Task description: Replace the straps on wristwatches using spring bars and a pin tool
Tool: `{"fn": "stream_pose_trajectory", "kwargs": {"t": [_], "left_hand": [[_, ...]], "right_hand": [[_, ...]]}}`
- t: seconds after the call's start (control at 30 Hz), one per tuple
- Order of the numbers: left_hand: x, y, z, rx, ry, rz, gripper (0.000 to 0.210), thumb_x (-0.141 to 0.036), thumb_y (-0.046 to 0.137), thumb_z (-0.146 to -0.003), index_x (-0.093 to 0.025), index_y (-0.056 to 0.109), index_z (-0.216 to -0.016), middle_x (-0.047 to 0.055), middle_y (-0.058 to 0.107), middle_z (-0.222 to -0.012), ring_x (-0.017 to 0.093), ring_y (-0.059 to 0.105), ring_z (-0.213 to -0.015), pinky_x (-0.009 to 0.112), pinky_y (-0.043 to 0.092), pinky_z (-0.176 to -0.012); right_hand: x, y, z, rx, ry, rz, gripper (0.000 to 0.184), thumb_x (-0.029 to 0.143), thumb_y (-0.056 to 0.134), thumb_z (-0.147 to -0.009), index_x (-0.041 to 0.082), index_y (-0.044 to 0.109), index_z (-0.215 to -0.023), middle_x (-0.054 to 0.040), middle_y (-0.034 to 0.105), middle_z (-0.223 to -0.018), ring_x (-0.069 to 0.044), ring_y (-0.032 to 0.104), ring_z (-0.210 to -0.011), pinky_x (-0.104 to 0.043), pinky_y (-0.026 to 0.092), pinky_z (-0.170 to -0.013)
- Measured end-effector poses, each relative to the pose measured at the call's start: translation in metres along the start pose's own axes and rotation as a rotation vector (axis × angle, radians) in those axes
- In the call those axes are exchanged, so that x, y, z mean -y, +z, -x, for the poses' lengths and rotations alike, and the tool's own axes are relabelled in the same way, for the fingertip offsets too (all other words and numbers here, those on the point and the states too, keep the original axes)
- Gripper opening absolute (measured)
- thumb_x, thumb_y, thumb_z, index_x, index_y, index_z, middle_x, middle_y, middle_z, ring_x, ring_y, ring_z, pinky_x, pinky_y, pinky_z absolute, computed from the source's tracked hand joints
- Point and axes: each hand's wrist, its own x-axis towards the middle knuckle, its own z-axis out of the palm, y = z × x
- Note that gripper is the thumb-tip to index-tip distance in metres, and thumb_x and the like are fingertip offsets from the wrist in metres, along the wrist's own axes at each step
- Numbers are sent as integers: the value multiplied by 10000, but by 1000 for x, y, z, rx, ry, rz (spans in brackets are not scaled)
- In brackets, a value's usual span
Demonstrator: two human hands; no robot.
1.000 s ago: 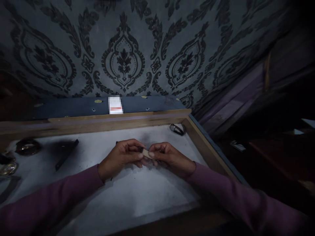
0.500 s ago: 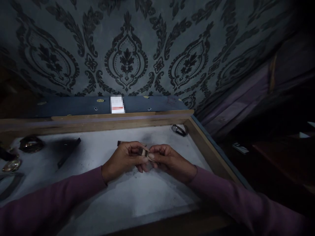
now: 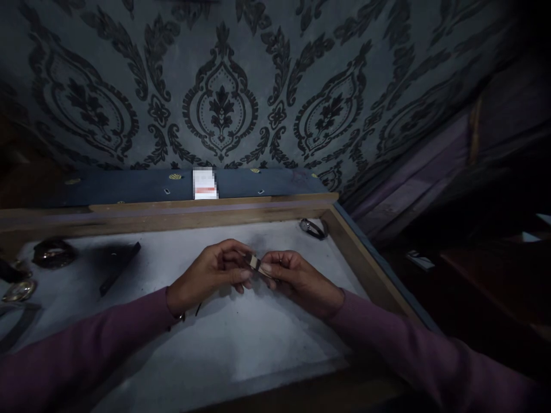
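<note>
A short strap (image 3: 259, 266), apparently a watch strap with a beige underside and a dark band across it, is held above the white-lined tray (image 3: 275, 344). My right hand (image 3: 297, 281) pinches its lower end between thumb and fingers. At the other end is my left hand (image 3: 219, 272); its index fingertip meets the strap, while the thumb sits lower and apart from it. The fingers hide part of the strap, so I cannot tell whether a watch case is attached. Behind my right hand, a small wristwatch (image 3: 313, 228) with a dark band lies in the tray's far right corner.
Wooden walls (image 3: 181, 221) frame the tray. On its left lie a dark coiled watch (image 3: 54, 252), a gold-toned watch (image 3: 19, 289) and a dark flat strip (image 3: 120, 268). A white box (image 3: 205, 183) stands on the blue ledge (image 3: 279, 182) against the patterned wall.
My left hand has shifted slightly left, and its thumb has come away from the strap, baring more of it. My right hand keeps its pinch in nearly the same place.
</note>
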Motion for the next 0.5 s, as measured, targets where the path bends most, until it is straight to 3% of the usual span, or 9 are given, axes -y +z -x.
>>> {"fn": "stream_pose_trajectory", "kwargs": {"t": [0.5], "left_hand": [[4, -3, -3, -43, 67, -19, 227, -255, 750, -784, -136, 615, -923, 22, 707, -763, 132, 687, -661, 219, 551, -608]], "right_hand": [[2, -2, 0, -6, 0, 67, 361, 445, 813, -680, 144, 615, -690, 47, 562, -494, -42, 302, -406, -221, 114, -411]]}}
